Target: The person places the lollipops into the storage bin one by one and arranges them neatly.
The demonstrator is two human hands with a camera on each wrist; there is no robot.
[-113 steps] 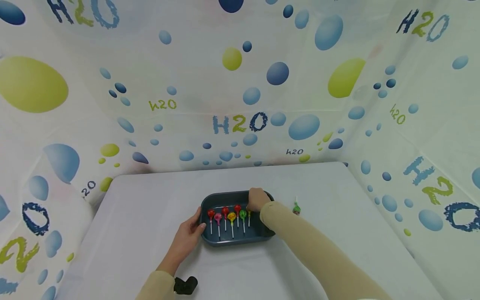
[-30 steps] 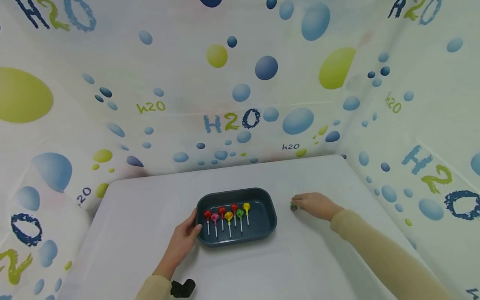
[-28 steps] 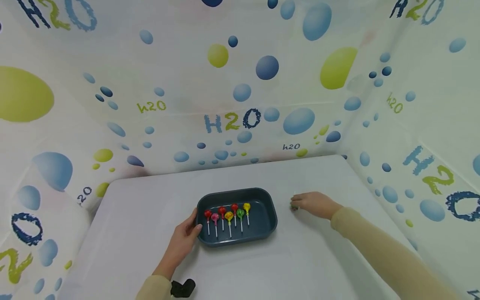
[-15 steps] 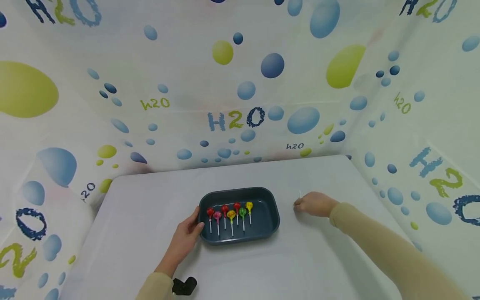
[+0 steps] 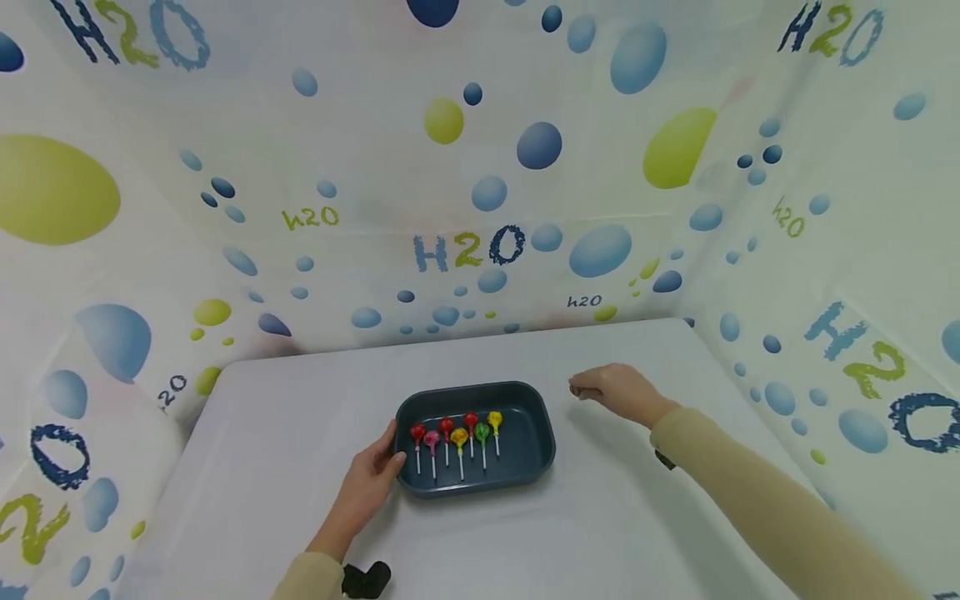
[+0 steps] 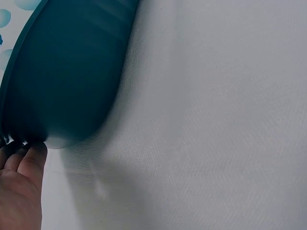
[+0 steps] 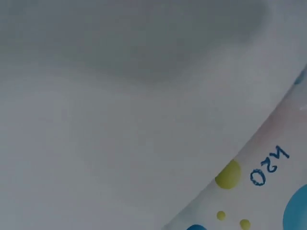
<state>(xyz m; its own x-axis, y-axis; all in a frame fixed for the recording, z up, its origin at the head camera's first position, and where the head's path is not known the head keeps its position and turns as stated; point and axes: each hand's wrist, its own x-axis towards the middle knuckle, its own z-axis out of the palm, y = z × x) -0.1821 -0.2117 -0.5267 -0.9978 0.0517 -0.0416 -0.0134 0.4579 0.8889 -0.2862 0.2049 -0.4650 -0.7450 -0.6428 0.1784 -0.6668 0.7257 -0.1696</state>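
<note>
In the head view a dark blue-grey tray [image 5: 525, 467] lies on the white table. Inside it several lollipops [image 5: 459, 435] stand in a staggered row, heads away from me: red, pink, orange-yellow, green and yellow, with white sticks. My left hand [image 5: 365, 481] grips the tray's left end, thumb over the rim; the left wrist view shows its fingers [image 6: 32, 165] against the tray's outer wall [image 6: 67, 76]. Right of the tray, my right hand [image 5: 621, 390] is raised above the table and pinches a lollipop [image 5: 575, 389], mostly hidden, with a small dark part showing at the fingertips.
The white tabletop [image 5: 300, 425] spreads around the tray. A cloth backdrop [image 5: 360, 275] with blue and green spots rises behind the table and along both sides. A black wrist device [image 5: 367, 579] sits beside the left sleeve. The right wrist view shows only tabletop and backdrop.
My right hand moved from over the tray to the lollipop lying right of it, took hold of it, then lifted it and shifted slightly left. My left hand stays on the tray.
</note>
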